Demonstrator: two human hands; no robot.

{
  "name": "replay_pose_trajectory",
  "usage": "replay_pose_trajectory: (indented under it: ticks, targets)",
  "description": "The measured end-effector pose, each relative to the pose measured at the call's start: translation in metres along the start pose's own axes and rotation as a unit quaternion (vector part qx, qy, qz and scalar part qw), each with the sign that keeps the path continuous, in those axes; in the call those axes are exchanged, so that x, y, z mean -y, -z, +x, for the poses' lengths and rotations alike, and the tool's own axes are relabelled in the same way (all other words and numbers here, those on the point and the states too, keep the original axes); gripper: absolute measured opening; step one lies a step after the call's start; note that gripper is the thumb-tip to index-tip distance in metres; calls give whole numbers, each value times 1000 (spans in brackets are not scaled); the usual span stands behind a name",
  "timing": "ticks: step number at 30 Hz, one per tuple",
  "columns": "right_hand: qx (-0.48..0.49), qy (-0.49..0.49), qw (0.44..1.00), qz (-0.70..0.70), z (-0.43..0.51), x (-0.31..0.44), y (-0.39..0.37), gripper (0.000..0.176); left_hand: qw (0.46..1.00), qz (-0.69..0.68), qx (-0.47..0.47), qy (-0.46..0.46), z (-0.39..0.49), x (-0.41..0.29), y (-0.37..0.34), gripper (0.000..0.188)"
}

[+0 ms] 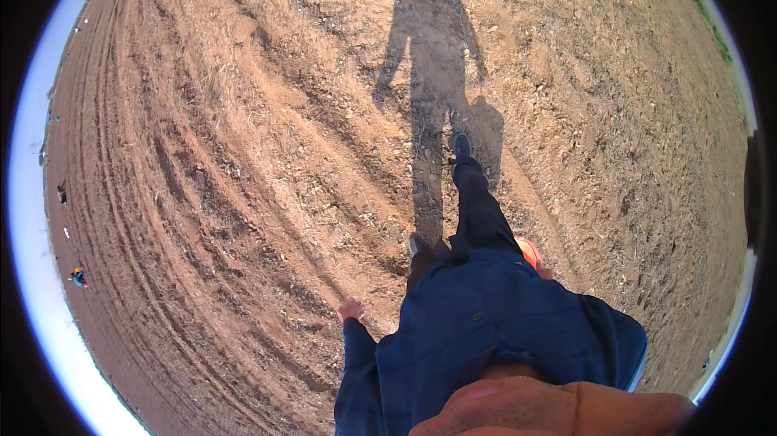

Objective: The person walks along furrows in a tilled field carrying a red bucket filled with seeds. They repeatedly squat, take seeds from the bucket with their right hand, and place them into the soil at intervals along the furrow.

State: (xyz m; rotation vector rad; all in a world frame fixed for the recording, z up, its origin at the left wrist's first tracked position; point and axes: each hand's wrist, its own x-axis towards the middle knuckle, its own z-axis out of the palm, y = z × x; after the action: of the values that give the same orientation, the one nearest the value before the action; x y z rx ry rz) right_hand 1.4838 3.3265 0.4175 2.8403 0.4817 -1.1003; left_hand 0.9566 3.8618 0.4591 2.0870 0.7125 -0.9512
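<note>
My left hand [352,309] hangs beside my body above the dry soil, its fingers loosely apart and nothing visible in it. At my right side, my right hand [544,272] is mostly hidden by my dark blue shirt [473,314]. It is at an orange container [529,251], probably a bucket, of which only a part shows past the shirt. A rounded shape hangs below the hand in my shadow [434,29], which fits a carried container. One dark shoe [462,146] is well forward and the other shoe [417,245] is farther back.
Tilled brown soil [243,205] with clods, dry plant scraps and shallow furrows surrounds me. Far off at the left are a person [78,277] in blue and yellow, and a small dark shape [62,193]. A green strip [707,11] borders the field at the upper right.
</note>
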Motion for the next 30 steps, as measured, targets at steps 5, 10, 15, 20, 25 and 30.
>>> replay_pose_trajectory:
  ticks: [5,10,15,20,25,30]
  targets:
    - [4,38,999,-2,124,11,87,48,920,309,236,-54,60,-90,77,24]
    - [-50,67,996,-42,262,32,211,41,809,-495,-182,-258,111,-168,169,26]
    - [-137,132,980,-65,349,84,338,44,835,-428,-274,-208,159,-194,243,28]
    - [-142,-13,951,274,421,165,465,42,707,-656,-176,197,206,-183,296,26]
    - [-206,-27,937,280,500,229,538,61,791,-565,-113,207,288,-170,375,27]
    - [-142,-83,934,316,566,289,575,70,662,-742,-64,81,376,-148,493,31]
